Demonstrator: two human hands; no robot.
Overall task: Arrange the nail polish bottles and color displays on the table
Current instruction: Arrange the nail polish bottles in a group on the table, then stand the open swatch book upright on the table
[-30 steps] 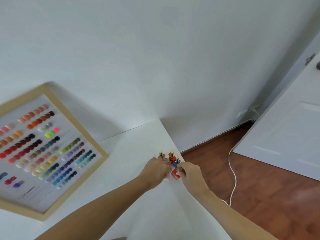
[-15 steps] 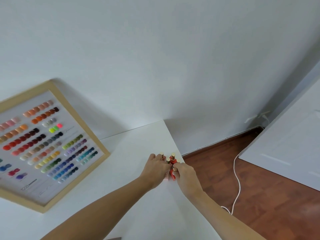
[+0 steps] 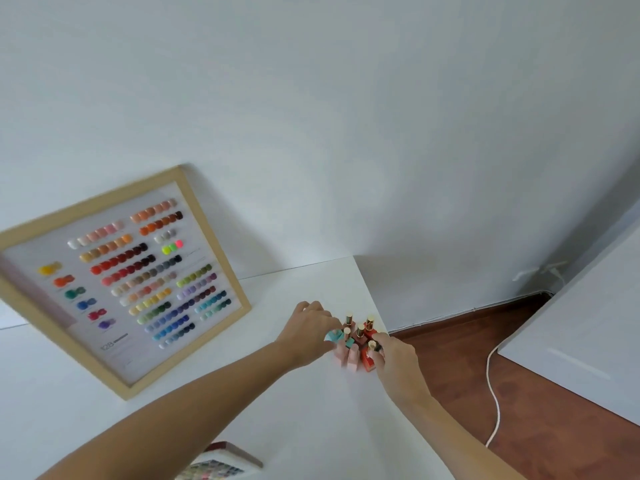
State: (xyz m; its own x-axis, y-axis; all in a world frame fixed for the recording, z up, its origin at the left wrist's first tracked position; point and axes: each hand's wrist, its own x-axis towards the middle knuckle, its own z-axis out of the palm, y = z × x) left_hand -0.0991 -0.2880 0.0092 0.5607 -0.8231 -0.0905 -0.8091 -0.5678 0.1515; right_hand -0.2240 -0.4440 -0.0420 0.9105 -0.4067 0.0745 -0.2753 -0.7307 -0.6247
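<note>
— White wall [image 3: 346,116] fills most of the view, with a white counter [image 3: 294,410] below it and a wooden floor [image 3: 540,393] off to the right. Where are the bottles?

— A small cluster of nail polish bottles [image 3: 360,337] stands near the counter's far right corner, close to the edge. They have gold caps; most are red or pinkish, and one teal bottle [image 3: 348,341] sits on the left side of the group.

— And the hands?

— Both are at the cluster. The left hand [image 3: 308,332] rests against its left side, fingers curled over the near bottles. Whether its grip is closed round any one bottle, I cannot tell; the fingertips are blurred and partly hidden. The right hand [image 3: 394,356] has fingers and thumb pinching the gold cap of a red bottle [image 3: 369,358] at the front right of the group.

— The color displays?

— A wood-framed color display board [image 3: 121,282] leans against the wall on the left, its lower edge on the counter, well apart from the bottles. Rows of colored swatches cover it. A second, smaller swatch display [image 3: 221,464] shows only partly at the bottom edge.

— Anything else?

— A white cable [image 3: 493,393] trails across the floor, beside a white door [image 3: 588,323] at far right.
</note>
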